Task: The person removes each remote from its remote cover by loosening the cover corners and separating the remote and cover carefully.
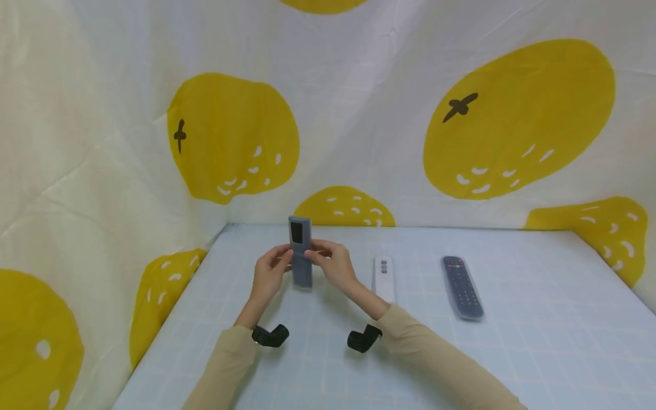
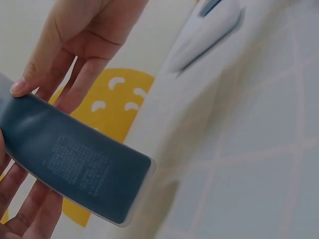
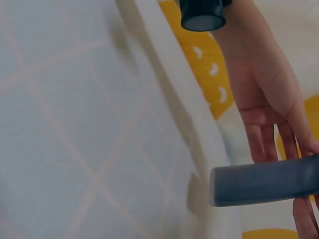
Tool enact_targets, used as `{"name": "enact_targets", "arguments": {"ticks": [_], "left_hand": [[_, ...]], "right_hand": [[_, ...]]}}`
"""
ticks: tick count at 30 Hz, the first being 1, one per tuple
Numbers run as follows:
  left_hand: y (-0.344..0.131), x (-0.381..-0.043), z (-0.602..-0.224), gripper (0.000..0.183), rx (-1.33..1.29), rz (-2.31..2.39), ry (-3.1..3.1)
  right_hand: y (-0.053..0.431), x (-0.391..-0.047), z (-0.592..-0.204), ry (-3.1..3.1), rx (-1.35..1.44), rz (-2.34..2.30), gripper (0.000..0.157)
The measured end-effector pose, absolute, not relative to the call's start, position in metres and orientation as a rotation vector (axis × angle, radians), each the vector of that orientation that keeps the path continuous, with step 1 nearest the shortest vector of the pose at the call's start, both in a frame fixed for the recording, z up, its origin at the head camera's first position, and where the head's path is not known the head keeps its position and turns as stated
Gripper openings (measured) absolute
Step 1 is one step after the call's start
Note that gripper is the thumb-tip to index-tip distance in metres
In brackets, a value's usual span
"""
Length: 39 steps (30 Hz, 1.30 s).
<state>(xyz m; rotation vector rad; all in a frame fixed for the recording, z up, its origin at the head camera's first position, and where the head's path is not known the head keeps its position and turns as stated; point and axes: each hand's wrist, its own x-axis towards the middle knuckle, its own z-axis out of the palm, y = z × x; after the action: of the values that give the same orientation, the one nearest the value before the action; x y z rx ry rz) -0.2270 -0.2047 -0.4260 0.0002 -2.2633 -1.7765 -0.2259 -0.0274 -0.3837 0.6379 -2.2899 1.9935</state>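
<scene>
Both hands hold a grey remote control (image 1: 302, 267) upright above the table, its dark rectangular window towards the top. My left hand (image 1: 270, 273) pinches its left edge between thumb and fingers. On the opposite edge, my right hand (image 1: 333, 263) pinches it at about the same height. Small printed text covers the lower part of the grey remote (image 2: 84, 159) in the left wrist view. The right wrist view shows its lower end (image 3: 264, 184) clear of the table, with the left hand (image 3: 264, 84) above it and right fingertips below.
A white remote control (image 1: 383, 276) lies right of the hands, partly behind the right forearm. Farther right lies a dark remote control (image 1: 463, 287) with many buttons. The pale checked table (image 1: 553, 319) meets a white curtain (image 1: 359, 114) printed with yellow fruit.
</scene>
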Motion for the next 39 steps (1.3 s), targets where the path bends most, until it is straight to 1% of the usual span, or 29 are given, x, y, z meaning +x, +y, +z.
{"name": "enact_targets", "arguments": {"ticks": [8, 20, 27, 39], "left_hand": [[-0.208, -0.226, -0.427, 0.030, 0.012, -1.708, -2.295], [-0.211, -0.221, -0.424, 0.032, 0.092, -1.738, -2.355], [-0.211, -0.223, -0.429, 0.033, 0.079, -1.759, -2.365], [-0.212, -0.223, -0.439, 0.037, 0.101, -1.776, -2.483]], "right_hand": [[-0.036, -0.250, -0.415, -2.227, 0.562, 2.154, 0.033], [-0.038, -0.251, -0.419, -2.256, 0.510, 2.174, 0.033], [-0.039, -0.251, -0.420, -2.262, 0.466, 2.227, 0.035], [-0.032, -0.254, -0.435, -2.395, 0.481, 2.181, 0.039]]}}
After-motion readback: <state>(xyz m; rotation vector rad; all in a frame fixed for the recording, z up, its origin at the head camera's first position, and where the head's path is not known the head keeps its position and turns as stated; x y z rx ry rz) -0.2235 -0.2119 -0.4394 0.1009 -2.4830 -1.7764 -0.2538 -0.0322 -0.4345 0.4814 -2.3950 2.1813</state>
